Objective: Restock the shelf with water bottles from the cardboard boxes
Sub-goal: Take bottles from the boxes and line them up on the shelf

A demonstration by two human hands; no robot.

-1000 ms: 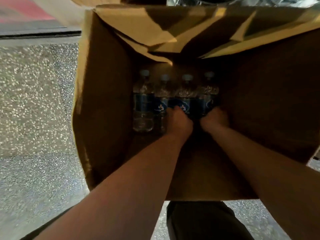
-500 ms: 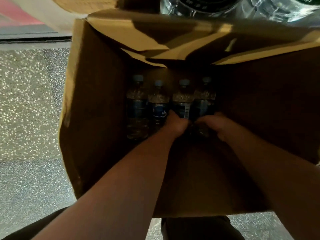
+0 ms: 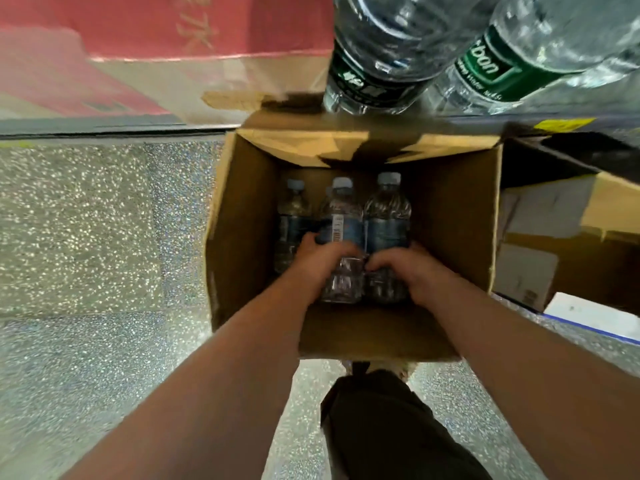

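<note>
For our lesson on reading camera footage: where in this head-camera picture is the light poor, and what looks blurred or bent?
Head view: the cardboard box is dim inside, around the small bottles; head view: the green-labelled bottles at the top are smeared and blocky; head view: the wide lens stretches the forearms.

Below me spreads a speckled grey terrazzo floor (image 3: 86,237); a red carton (image 3: 156,36) sits ahead left, pale cartons (image 3: 540,265) to my right.
</note>
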